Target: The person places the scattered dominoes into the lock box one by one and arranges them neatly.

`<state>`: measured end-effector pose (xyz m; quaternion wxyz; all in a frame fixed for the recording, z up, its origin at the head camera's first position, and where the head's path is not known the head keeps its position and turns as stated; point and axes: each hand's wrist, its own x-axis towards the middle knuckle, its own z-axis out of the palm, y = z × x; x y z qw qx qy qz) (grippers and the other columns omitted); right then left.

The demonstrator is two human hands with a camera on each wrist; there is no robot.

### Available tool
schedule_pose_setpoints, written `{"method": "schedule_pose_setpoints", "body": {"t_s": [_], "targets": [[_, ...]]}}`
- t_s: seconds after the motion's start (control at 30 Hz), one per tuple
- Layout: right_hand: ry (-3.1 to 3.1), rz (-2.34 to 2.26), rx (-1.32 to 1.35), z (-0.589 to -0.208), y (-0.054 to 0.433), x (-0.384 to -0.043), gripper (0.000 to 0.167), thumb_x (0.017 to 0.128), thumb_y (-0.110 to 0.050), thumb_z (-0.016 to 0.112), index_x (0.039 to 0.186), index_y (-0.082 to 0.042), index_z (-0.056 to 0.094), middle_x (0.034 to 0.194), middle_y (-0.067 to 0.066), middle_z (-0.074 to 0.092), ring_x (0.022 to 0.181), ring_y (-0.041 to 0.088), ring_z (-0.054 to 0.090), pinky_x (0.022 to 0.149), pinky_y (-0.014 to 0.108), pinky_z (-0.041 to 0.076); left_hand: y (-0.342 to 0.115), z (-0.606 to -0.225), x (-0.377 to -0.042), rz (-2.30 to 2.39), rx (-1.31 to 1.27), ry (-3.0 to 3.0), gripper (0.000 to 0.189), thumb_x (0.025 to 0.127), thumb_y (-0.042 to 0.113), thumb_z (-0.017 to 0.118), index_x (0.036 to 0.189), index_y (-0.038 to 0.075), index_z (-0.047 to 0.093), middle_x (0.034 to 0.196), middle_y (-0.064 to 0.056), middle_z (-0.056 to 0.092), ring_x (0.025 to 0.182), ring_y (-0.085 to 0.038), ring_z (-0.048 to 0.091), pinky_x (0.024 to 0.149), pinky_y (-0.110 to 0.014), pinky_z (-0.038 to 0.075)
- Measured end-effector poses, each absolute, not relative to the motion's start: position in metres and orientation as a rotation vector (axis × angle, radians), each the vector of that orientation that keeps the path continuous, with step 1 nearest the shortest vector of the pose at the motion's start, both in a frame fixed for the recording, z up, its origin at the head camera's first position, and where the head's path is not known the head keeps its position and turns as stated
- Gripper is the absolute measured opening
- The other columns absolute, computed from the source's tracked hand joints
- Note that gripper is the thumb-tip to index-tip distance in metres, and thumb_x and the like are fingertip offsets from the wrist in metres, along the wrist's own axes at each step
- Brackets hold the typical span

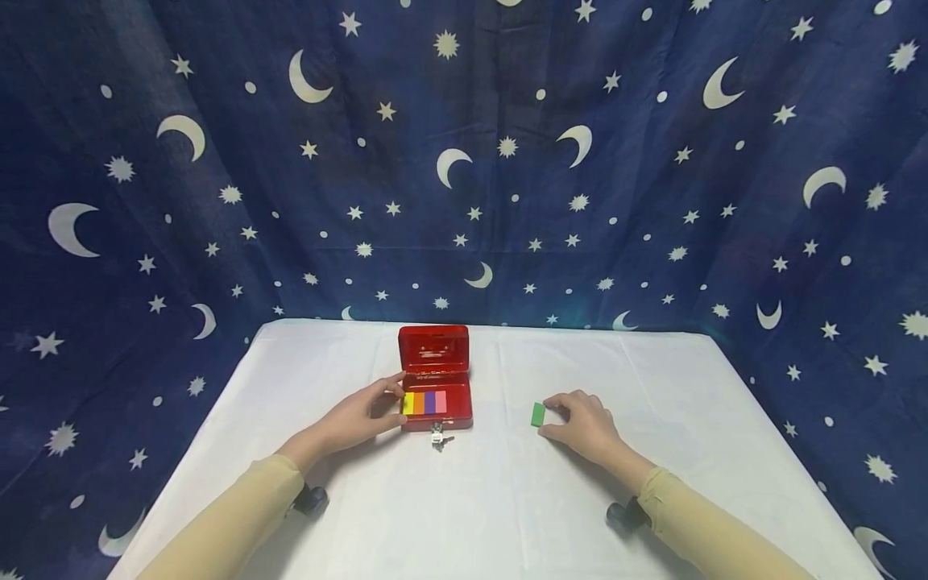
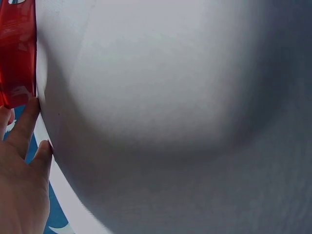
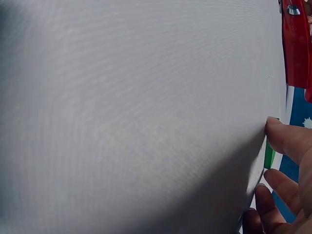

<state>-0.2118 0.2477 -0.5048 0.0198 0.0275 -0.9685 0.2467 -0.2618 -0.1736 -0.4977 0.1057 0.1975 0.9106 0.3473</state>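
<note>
A small red metal cash box stands with its lid up on the white table. Yellow, orange, purple and pink blocks lie in a row inside it. At the box's left side, my left hand rests its thumb near the front corner and a finger near the back one. In the left wrist view, fingers touch the red box. Farther right, my right hand pinches a green block end to end between thumb and finger. The right wrist view shows the green block partly hidden.
A small metal lock with keys hangs at the front of the box. White cloth covers the table. Behind and beside it hangs a dark blue curtain with moons and stars.
</note>
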Motion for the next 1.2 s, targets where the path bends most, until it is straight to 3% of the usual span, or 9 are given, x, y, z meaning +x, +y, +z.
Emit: {"method": "schedule_pose_setpoints", "body": {"t_s": [0.5,1.2], "targets": [[-3.002,0.814,0.077,-0.5039,0.2471,-0.2132,0.051,0.080,-0.040,0.085,0.121,-0.012,0.071,0.120,0.011,0.067,0.112,0.034,0.056,0.098,0.059,0.043,-0.1711,-0.4926,-0.2605,1.038,0.595,2.679,0.042,0.091,0.045,0.076,0.125,0.027,0.060,0.164,0.013,0.034,0.152,-0.026,0.029,0.117,-0.062,0.029],[-2.990,0.771,0.083,-0.5054,0.2449,-0.2142,0.047,0.080,-0.037,0.086,0.118,-0.013,0.072,0.117,0.010,0.067,0.108,0.032,0.057,0.094,0.057,0.046,-0.1727,-0.4944,-0.2605,1.051,0.610,2.668,0.040,0.091,0.047,0.075,0.123,0.029,0.057,0.163,0.014,0.033,0.153,-0.025,0.028,0.118,-0.062,0.028]]}}
